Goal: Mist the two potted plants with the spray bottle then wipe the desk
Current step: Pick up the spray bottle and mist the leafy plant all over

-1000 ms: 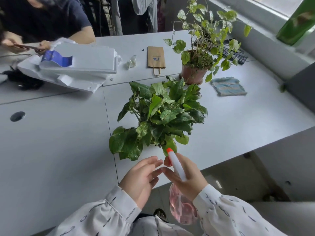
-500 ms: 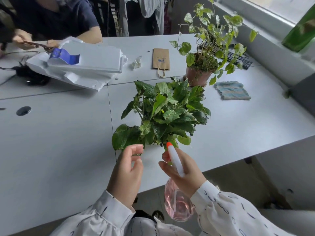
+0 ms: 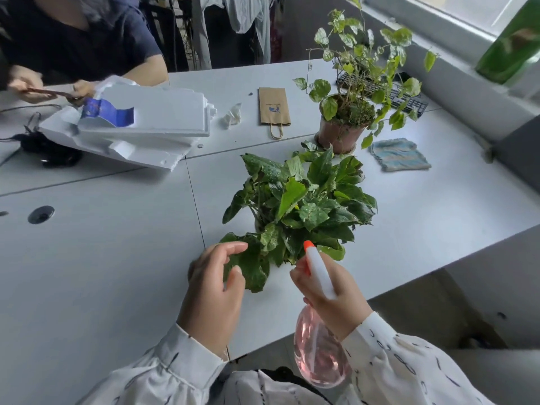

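Styrofoam slabs (image 3: 152, 112), paper bag (image 3: 274, 106), crumpled tissue (image 3: 232, 116), keyboard (image 3: 410, 103), seated person (image 3: 76, 42).

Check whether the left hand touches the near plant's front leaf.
Cannot tell. In the head view the left hand overlaps the leaf, but this top-down angle shows neither contact nor a gap.

Loose white fabric left sleeve (image 3: 152, 375) and matching right sleeve (image 3: 409, 372), flecked with small dark dashes and curls, cuffed.

No writing can be read. The paper bag (image 3: 274, 106) beside the far potted plant (image 3: 340, 133) bears a small blue mark (its lettering too tiny to make out).
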`<state>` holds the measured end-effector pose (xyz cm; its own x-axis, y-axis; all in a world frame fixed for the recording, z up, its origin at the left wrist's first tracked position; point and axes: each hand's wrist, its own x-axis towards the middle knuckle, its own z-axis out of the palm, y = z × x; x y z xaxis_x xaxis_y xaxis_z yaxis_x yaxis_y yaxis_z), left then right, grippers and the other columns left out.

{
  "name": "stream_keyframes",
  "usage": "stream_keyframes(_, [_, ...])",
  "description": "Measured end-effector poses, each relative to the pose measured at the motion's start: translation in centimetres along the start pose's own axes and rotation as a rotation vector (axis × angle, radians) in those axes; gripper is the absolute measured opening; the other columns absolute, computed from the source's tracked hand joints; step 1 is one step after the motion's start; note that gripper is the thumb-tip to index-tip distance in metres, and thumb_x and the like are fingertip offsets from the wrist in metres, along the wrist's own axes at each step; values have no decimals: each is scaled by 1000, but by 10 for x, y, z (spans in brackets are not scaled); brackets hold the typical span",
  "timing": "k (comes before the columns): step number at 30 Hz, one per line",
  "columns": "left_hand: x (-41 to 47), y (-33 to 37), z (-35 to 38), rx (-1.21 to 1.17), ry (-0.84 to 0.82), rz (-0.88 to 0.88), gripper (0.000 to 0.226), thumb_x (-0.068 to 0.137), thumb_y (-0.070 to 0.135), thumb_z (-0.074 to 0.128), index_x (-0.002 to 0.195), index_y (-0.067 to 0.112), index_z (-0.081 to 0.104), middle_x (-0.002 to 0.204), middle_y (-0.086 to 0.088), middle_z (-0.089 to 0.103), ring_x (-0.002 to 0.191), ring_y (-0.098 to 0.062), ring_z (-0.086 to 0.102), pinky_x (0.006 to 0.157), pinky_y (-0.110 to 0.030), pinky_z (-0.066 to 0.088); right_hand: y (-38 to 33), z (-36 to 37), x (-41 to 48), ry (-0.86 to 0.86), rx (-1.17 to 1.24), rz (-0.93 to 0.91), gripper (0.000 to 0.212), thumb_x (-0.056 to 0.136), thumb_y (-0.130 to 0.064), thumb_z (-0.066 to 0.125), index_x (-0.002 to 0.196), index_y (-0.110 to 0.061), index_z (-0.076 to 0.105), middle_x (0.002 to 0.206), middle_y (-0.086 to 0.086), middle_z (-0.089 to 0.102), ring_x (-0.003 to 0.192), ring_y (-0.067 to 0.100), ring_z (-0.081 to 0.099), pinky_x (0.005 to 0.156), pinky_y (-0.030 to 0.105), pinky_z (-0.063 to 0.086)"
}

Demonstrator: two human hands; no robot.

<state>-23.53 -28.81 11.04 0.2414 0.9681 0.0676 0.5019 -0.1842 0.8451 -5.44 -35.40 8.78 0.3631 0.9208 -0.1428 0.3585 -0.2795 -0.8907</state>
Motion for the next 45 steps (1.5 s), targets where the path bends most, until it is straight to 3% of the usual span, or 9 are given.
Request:
stream_keyframes(9, [33, -5, -25, 29, -160, 71, 44, 76, 45, 30, 108, 34, 59, 112, 22, 57, 113, -8, 48, 98, -27, 40, -22, 19, 9, 116, -33, 119, 19, 91, -31, 63, 86, -13, 59, 80, 13, 63, 75, 32, 61, 72, 53, 55])
stream_keyframes(13, [44, -11, -33, 26, -215, 67, 32, 83, 32, 37, 108, 36, 57, 113, 28, 54, 115, -7, 47, 99, -27, 40, -27, 21, 1, 128, -100, 61, 20, 91, -31, 63, 79, -17, 55, 73, 5, 59, 68, 27, 59, 68, 50, 54])
stream_keyframes(18, [57, -23, -40, 19, -267, 42, 31, 93, 11, 46, 112, 32, 58, 112, 23, 54, 119, -9, 46, 101, -26, 37, -32, 29, -21, -21, -241, -71, 17, 91, -40, 60, 96, -24, 58, 91, -12, 61, 87, 5, 57, 77, 25, 48])
stream_keyframes(21, [62, -27, -40, 8, -315, 9, 32, 94, 10, 45, 112, 33, 56, 115, 18, 54, 121, -8, 46, 101, -25, 38, -31, 41, -25, -73, -275, -89, 30, 89, -49, 56, 103, -22, 58, 97, -11, 60, 93, 8, 56, 84, 30, 47])
stream_keyframes(31, [67, -34, -45, -5, -389, 0, 32, 95, 10, 43, 113, 32, 57, 120, 14, 55, 119, -5, 46, 101, -24, 38, -26, 74, -17, -56, -332, -18, 18, 89, -34, 57, 86, -17, 58, 82, -1, 63, 75, 17, 57, 72, 39, 49])
stream_keyframes(35, [73, -38, -48, -4, -404, 7, 32, 95, 9, 43, 115, 32, 55, 121, 12, 55, 119, -6, 47, 100, -23, 36, -17, 69, -26, 9, -260, 4, 21, 86, -46, 56, 94, -26, 57, 89, -13, 60, 83, 7, 56, 77, 31, 49])
stream_keyframes(39, [81, -43, -47, -11, -425, -14, 33, 95, 9, 43, 118, 28, 56, 123, 10, 56, 118, -7, 49, 98, -22, 36, -5, 63, -35, 51, -282, 49, 14, 90, -34, 63, 99, -26, 57, 96, -17, 60, 92, 2, 56, 83, 25, 48])
stream_keyframes(43, [90, -51, -41, -35, -457, -85, 31, 96, 10, 41, 117, 25, 58, 118, 11, 59, 113, -7, 53, 96, -23, 37, 2, 65, -33, 100, -304, 100, 11, 90, -31, 62, 81, -29, 54, 81, -12, 62, 76, 5, 57, 72, 30, 51])
stream_keyframes(45, [96, -57, -33, -142, -432, -255, 27, 97, 13, 39, 105, 24, 62, 116, 4, 64, 106, -14, 59, 96, -33, 43, 5, 67, -32, 148, -273, 148, 19, 91, -27, 60, 73, -23, 53, 73, -2, 62, 68, 14, 57, 67, 33, 50])
